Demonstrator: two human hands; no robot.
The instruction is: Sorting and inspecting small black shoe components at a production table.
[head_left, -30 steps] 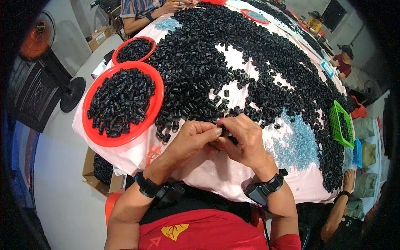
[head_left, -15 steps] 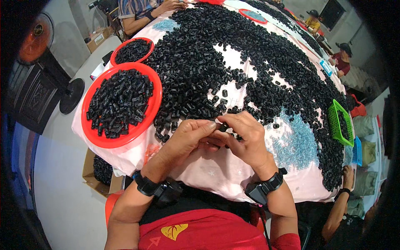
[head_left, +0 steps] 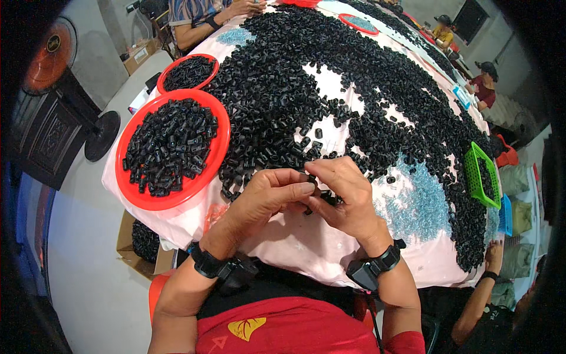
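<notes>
The left hand [head_left: 265,193] and right hand [head_left: 349,193] meet above the near side of the pink-covered desk [head_left: 289,251], their fingers clamped on one black part [head_left: 311,179], the left from nine o'clock, the right from three. Gripping it from both sides probably keeps so small a thing from turning or slipping. Around it, presumably for short reaches, the pile [head_left: 271,106] spreads from ten to two o'clock, the big red bowl [head_left: 223,127] sits between nine and ten, and clear bits [head_left: 421,203] lie just past three. The bowl's rim likely keeps its contents from mixing with the pile. The part looks small and dark; the fingers cover most of it, so its exact shape cannot be told.
</notes>
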